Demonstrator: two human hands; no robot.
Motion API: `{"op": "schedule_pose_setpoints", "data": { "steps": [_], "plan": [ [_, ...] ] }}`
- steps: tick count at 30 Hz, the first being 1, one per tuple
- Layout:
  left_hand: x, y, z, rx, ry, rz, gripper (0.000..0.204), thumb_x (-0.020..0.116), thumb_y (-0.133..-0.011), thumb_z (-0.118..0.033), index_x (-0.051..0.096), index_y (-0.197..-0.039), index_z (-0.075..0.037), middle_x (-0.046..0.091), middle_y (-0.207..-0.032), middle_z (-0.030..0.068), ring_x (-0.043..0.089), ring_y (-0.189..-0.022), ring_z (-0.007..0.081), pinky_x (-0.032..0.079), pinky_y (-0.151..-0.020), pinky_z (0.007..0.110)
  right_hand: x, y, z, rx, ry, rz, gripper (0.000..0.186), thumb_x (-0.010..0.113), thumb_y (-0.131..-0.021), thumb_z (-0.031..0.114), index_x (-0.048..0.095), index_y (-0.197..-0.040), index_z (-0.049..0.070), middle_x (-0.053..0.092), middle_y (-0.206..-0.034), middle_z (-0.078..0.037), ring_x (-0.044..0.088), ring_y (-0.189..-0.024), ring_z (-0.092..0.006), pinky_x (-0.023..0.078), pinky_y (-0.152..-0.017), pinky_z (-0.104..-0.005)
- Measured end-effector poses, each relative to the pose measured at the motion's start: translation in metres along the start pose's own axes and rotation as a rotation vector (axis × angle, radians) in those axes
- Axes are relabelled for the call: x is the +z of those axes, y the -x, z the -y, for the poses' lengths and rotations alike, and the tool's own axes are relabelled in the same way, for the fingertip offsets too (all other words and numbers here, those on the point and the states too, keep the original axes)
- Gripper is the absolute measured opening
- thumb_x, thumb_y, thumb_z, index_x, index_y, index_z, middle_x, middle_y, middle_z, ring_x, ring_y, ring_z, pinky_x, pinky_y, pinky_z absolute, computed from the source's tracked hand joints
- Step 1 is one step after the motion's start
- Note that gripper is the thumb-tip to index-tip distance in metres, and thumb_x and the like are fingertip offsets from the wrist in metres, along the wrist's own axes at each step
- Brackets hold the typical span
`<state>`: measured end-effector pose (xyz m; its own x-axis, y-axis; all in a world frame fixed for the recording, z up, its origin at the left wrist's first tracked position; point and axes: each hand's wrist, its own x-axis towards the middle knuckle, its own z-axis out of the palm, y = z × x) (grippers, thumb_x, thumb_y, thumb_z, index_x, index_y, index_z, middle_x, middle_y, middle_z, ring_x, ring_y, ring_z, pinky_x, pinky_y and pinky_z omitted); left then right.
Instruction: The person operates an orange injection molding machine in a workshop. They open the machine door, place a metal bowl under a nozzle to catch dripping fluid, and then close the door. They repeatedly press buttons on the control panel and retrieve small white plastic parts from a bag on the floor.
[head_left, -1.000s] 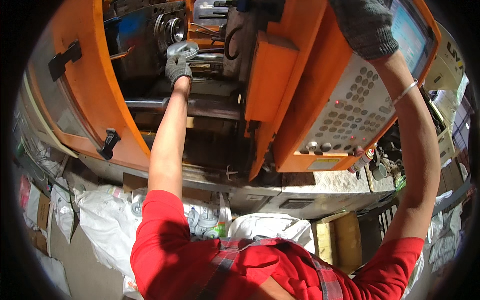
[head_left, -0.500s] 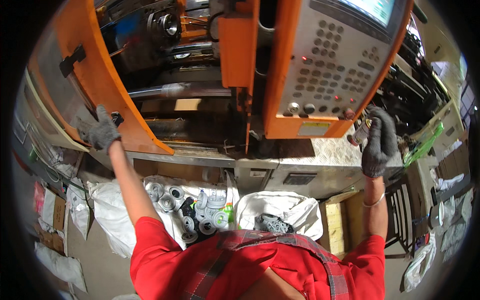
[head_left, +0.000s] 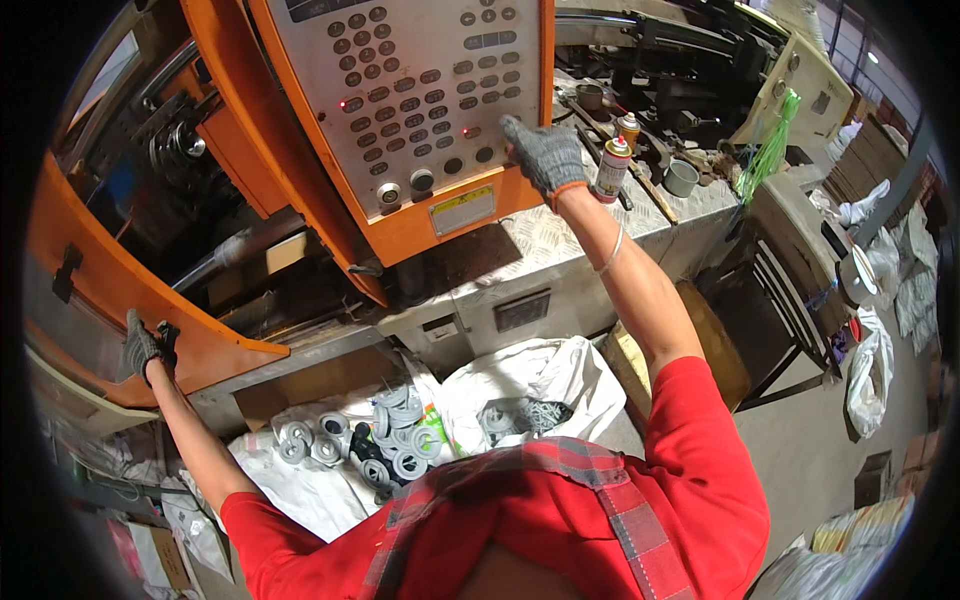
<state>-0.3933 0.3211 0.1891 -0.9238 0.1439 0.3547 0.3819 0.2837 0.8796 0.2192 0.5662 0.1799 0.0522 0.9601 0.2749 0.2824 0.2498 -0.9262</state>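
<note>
Bright light cuts across the workshop's grey floor (head_left: 790, 445) and up onto a silver tread-plate metal counter (head_left: 545, 250), and it's tight quarters here! Over on the left, the left hand (head_left: 143, 347), in a grey knitted glove, is right at the black handle (head_left: 168, 343) of the orange metal machine door (head_left: 225, 360); its fingers point upward, but whether they wrap the handle or merely lean on it, I cannot tell. Across to the other side, the right hand (head_left: 548, 158), gloved to match, is at the lower right corner of the orange-framed grey control panel (head_left: 430, 60), fingers bunched and partly bent, no object visible between them, the fingertips hiding whatever lies beneath; no telling if anything is being pressed. That's the danger spot: thick knit blunts touch and the buttons crowd together, so a neighbour could take the push instead. And look at those arms, stretched wide, attention split! Should the door slide with the left fingers near its edge, they could get pinched. Beyond it, a shiny steel bar (head_left: 230, 252) shows in the machine's gap, a bad place for loose knit. Watch the right wrist, too: a white-and-red spray can (head_left: 612, 175) stands just beside it, and a careless outward sweep could topple it toward the grey metal cup (head_left: 681, 178).
</note>
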Motion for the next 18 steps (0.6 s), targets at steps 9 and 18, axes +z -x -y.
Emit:
{"op": "schedule_pose_setpoints", "data": {
  "steps": [9, 18],
  "plan": [
    [0.001, 0.052, -0.031, -0.180, 0.400, -0.038, 0.041, 0.073, -0.080, -0.032, 0.056, -0.083, 0.005, 0.055, -0.067, 0.0140, 0.056, -0.053, 0.0255, 0.051, -0.046, 0.039, 0.004, -0.056, 0.016, -0.318, 0.525, 0.014, 0.059, 0.055, -0.085, 0.056, 0.070, -0.074, 0.000, 0.066, -0.063, -0.014, 0.066, -0.058, -0.0240, 0.053, -0.064, -0.0346],
    [0.007, 0.094, -0.065, -0.211, 0.519, -0.057, 0.043, 0.072, -0.080, -0.036, 0.053, -0.074, 0.002, 0.050, -0.058, 0.0122, 0.055, -0.044, 0.0264, 0.051, -0.039, 0.040, 0.000, -0.035, 0.031, -0.276, 0.579, -0.016, 0.055, 0.051, -0.087, 0.053, 0.070, -0.081, 0.001, 0.067, -0.073, -0.017, 0.065, -0.077, -0.0323, 0.050, -0.077, -0.0419]
  ]
}}
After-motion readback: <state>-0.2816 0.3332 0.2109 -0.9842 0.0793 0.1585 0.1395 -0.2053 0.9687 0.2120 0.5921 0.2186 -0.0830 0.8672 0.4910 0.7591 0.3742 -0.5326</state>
